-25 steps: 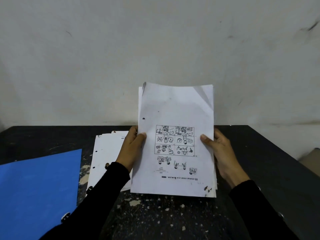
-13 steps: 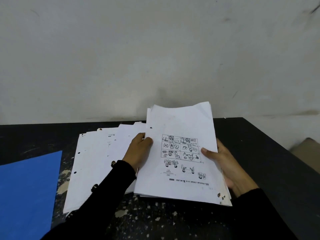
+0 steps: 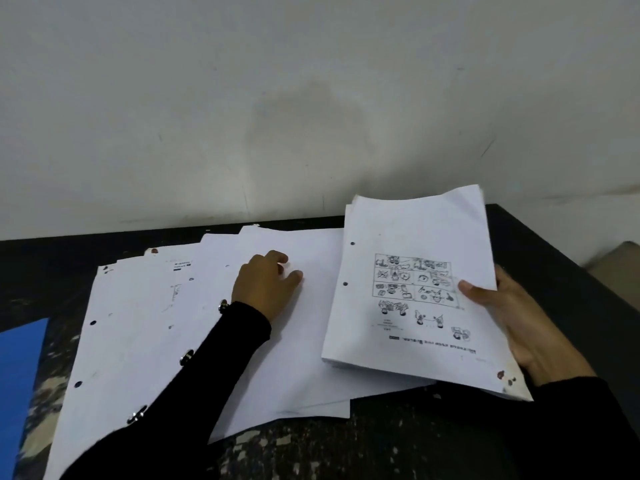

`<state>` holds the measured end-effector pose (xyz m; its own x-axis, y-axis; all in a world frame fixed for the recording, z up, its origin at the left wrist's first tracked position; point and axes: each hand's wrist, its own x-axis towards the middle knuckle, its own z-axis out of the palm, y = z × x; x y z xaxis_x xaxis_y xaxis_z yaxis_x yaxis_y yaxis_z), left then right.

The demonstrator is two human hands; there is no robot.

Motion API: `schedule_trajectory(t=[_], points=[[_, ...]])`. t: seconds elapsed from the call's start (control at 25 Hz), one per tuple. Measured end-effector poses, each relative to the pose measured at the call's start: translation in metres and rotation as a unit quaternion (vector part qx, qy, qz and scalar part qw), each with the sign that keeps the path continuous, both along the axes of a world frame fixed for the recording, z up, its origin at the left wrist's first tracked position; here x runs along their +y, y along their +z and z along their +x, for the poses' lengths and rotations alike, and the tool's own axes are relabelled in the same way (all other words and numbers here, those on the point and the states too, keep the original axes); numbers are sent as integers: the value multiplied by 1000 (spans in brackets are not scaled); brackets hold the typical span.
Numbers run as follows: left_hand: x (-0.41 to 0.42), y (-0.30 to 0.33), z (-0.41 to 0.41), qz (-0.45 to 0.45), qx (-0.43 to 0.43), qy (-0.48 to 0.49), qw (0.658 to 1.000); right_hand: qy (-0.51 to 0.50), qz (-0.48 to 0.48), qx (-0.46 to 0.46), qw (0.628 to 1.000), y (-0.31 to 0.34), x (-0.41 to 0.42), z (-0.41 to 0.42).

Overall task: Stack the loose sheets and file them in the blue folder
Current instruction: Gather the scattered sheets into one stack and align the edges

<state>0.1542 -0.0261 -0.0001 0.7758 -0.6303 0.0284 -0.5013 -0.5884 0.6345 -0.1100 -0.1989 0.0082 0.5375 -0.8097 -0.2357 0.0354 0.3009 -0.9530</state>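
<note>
A stack of white sheets (image 3: 412, 306), its top page printed with a comic grid, tilts above the table at the right. My right hand (image 3: 512, 317) grips its right edge, thumb on top. Several loose white sheets (image 3: 145, 341) lie fanned across the black table at the left and middle. My left hand (image 3: 265, 285) rests on these loose sheets with its fingers curled down onto the paper. A strip of the blue folder (image 3: 17, 382) shows at the left edge of the view.
The black table (image 3: 540, 258), worn and paint-flecked, ends at the right just past the stack. A white wall (image 3: 311, 98) rises right behind it. A beige object (image 3: 620, 268) sits beyond the table's right corner.
My left hand has let go of the stack and moved left onto the loose sheets. The stack has dropped lower and to the right, held by my right hand alone.
</note>
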Motion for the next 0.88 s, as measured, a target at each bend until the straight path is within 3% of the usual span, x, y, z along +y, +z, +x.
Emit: schedule_trajectory(t=[0.2, 0.32, 0.6, 0.88], points=[[-7, -3, -8, 133, -109, 34, 985, 2, 9, -7, 1000, -1, -2, -11], [1, 8, 0, 175, -76, 35, 981, 11, 9, -7, 1000, -1, -1, -9], [11, 18, 8, 92, 38, 7, 995, -3, 0, -8, 1000, -3, 0, -7], [12, 12, 17, 97, 26, 32, 994, -8, 7, -13, 1000, -4, 0, -6]])
